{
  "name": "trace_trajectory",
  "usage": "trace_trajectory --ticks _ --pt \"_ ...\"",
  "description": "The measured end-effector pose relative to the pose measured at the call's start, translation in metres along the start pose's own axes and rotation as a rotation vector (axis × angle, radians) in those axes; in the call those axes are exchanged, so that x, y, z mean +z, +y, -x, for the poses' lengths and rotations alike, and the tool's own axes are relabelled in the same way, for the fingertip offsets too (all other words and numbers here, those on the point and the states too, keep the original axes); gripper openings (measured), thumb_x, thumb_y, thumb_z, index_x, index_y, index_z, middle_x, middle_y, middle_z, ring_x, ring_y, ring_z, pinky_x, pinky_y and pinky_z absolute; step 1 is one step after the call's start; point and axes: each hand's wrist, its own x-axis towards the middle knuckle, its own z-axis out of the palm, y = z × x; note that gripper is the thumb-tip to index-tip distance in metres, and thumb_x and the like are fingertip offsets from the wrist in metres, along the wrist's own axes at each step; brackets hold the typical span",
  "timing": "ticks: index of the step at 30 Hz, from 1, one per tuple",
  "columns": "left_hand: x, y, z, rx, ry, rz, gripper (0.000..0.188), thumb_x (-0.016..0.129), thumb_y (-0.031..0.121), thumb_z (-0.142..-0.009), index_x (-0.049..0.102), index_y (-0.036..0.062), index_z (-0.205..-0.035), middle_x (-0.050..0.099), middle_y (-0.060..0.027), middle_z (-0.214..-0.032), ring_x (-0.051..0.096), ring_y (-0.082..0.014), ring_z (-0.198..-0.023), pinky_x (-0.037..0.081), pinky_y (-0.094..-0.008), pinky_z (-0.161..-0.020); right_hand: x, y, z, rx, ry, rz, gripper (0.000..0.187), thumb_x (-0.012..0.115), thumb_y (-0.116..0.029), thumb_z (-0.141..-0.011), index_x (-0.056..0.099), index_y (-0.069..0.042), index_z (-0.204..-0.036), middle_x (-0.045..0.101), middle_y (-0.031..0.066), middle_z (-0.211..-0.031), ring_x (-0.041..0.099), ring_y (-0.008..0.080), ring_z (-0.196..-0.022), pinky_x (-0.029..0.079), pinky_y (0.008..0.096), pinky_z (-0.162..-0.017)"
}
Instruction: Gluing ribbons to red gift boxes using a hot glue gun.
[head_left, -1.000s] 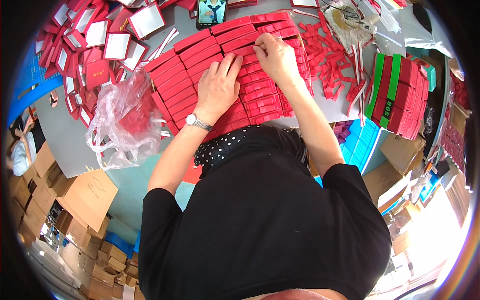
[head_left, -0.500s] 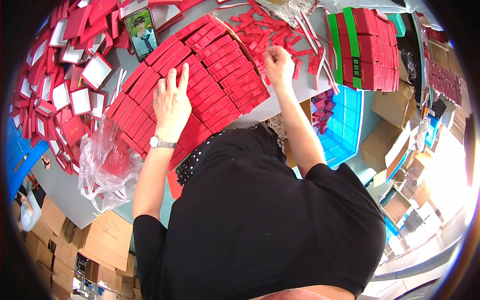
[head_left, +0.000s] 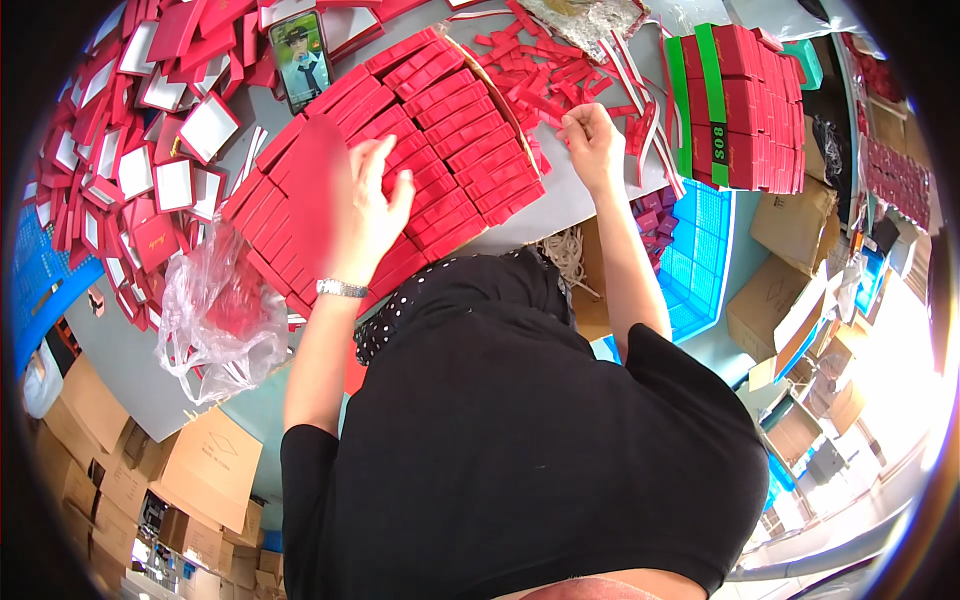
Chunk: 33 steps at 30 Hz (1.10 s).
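Rows of small red boxes (head_left: 440,180) stand packed together in front of me, several with flat red ribbon bows. My left hand (head_left: 368,222), a watch on its wrist, is over the left part of these rows, fingers apart and nothing seen in them. A blurred red patch covers its left side. To the right of the rows, my right hand (head_left: 594,145) has thumb and fingertips pinched together beside a pile of red ribbon bows (head_left: 540,75). What sits between those fingertips, if anything, is too small to make out.
Open red boxes with white insides (head_left: 150,170) heap at the left, near a phone (head_left: 300,62) and a clear plastic bag (head_left: 215,320). At right are ribbon strips (head_left: 655,130), a green-banded stack of red boxes (head_left: 755,110) and a blue crate (head_left: 700,265).
My left hand has shifted to the right over the boxes and turned, its thumb now apart. My right hand has moved slightly right and nearer me, still pinched. The whole view has shifted a little.
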Motion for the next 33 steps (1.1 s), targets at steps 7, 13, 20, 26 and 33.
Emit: trace_trajectory --ticks 7,13,20,26,33 --pt "0.001 0.039 -0.011 -0.738 -0.15 1.401 0.04 0.071 0.012 -0.092 0.059 0.0014 -0.129 0.068 -0.0056 -0.102 0.06 -0.0063 -0.078 0.052 -0.0233 -0.068 0.024 -0.086 0.02 -0.031 -0.691 -0.41 0.009 0.064 -0.003 -0.093 0.057 0.0 -0.097 0.064 0.0048 -0.083 0.066 0.0114 -0.072 0.05 0.0243 -0.066" --pt "-0.027 0.019 0.002 -0.339 0.048 0.759 0.022 0.071 0.002 -0.083 0.072 0.006 -0.105 0.07 -0.0049 -0.094 0.067 -0.0158 -0.083 0.054 -0.028 -0.069 0.049 -0.122 0.016 0.378 -0.88 -0.629 0.021 0.062 -0.021 -0.098 0.059 -0.001 -0.103 0.066 0.0069 -0.084 0.067 0.0123 -0.07 0.047 0.0205 -0.057" --pt "-0.029 -0.005 0.015 -0.216 0.225 0.579 0.026 0.069 -0.003 -0.079 0.071 0.0066 -0.102 0.069 -0.0074 -0.093 0.067 -0.0224 -0.082 0.054 -0.03 -0.07 0.091 -0.122 0.004 0.181 -0.95 -0.532 0.016 0.07 -0.009 -0.09 0.061 -0.004 -0.102 0.067 0.0019 -0.09 0.065 0.0097 -0.078 0.047 0.0216 -0.068" --pt "-0.008 -0.028 0.027 -0.326 0.285 0.274 0.022 0.069 0.002 -0.081 0.067 0.0046 -0.103 0.067 -0.0085 -0.093 0.063 -0.0274 -0.087 0.053 -0.0358 -0.078 0.133 -0.114 -0.017 0.036 -0.69 -0.336 0.018 0.07 -0.008 -0.086 0.062 0.002 -0.099 0.069 0.0067 -0.083 0.066 0.0117 -0.073 0.052 0.0248 -0.069" --pt "-0.006 -0.029 0.022 -0.159 0.205 0.081 0.035 0.067 0.0 -0.074 0.065 0.0048 -0.109 0.06 -0.0088 -0.115 0.057 -0.0296 -0.102 0.05 -0.0398 -0.088 0.153 -0.111 -0.021 -0.11 -0.602 -0.232 0.019 0.073 -0.011 -0.084 0.065 -0.001 -0.098 0.069 0.0054 -0.08 0.065 0.0102 -0.07 0.051 0.0256 -0.065"
